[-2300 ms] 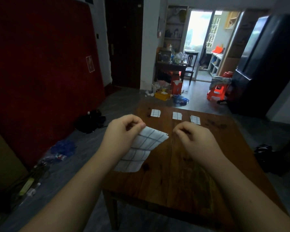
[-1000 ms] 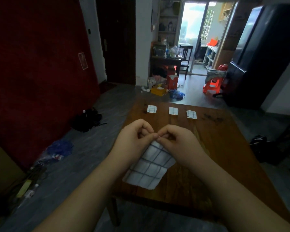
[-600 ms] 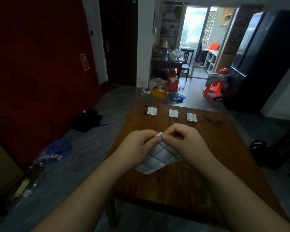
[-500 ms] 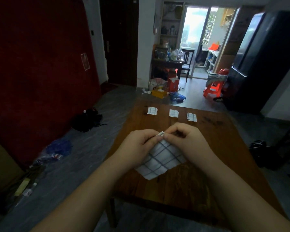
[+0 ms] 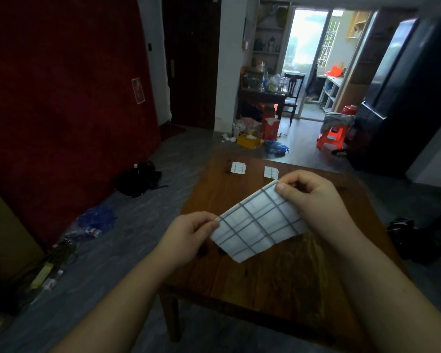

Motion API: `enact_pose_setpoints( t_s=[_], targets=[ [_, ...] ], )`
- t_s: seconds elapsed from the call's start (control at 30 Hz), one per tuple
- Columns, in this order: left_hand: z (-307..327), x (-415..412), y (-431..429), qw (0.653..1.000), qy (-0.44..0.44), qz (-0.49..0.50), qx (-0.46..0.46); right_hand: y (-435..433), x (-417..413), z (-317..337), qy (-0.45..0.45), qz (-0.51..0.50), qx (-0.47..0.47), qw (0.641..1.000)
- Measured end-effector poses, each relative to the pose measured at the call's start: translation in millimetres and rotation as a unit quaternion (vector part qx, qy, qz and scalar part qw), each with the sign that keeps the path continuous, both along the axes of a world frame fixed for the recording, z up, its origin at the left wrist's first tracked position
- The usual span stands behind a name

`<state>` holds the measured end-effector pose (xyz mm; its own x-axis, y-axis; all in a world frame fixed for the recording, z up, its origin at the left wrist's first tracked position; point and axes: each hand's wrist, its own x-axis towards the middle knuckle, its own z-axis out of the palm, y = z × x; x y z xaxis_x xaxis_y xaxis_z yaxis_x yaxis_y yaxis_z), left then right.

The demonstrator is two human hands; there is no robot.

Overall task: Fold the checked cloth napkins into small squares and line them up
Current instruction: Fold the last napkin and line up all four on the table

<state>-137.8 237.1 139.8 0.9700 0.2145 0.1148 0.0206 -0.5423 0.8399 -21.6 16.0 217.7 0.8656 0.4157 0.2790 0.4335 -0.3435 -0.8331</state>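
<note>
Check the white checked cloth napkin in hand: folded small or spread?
Spread. The napkin hangs stretched over the brown wooden table, left hand and right hand each pinching a corner, far wider than the two folded squares.

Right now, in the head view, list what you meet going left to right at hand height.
From the left: black bag on the floor → left hand → checked napkin, pinched by both hands → right hand.

hands (image 5: 189, 236) (image 5: 315, 197) drawn apart, napkin (image 5: 257, 225) spread taut
</note>
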Motion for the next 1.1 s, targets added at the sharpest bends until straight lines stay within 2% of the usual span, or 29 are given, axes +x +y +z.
enact_pose_setpoints(
  t_s=[0.2,0.33,0.43,0.57,0.67,0.83,0.97,1.1],
  targets=[
    [-6,-4,15,1.000,0.007,0.004,0.014,4,-4,-2,0.000,-0.009,0.006,1.000],
    [-3,-2,18,0.997,0.037,-0.055,0.038,4,-9,-4,0.010,0.031,-0.037,0.999],
    [16,4,8,0.995,0.010,-0.081,0.052,10,-17,-11,-0.007,0.060,-0.080,0.995],
    [36,14,-19,0.991,-0.023,-0.111,0.069,22,-26,-21,-0.029,0.105,-0.069,0.992],
    [30,16,-30,0.994,-0.039,-0.083,0.053,23,-26,-22,-0.029,0.094,-0.045,0.994],
    [14,7,-25,0.997,-0.014,-0.062,0.037,10,-17,-12,-0.017,0.046,-0.031,0.998],
    [1,-2,-12,0.999,-0.003,-0.033,0.037,-1,-9,-3,0.007,0.008,0.019,1.000],
    [-6,-10,-3,0.999,-0.007,-0.012,0.030,-2,-6,-2,0.002,-0.003,0.014,1.000]
  ],
)
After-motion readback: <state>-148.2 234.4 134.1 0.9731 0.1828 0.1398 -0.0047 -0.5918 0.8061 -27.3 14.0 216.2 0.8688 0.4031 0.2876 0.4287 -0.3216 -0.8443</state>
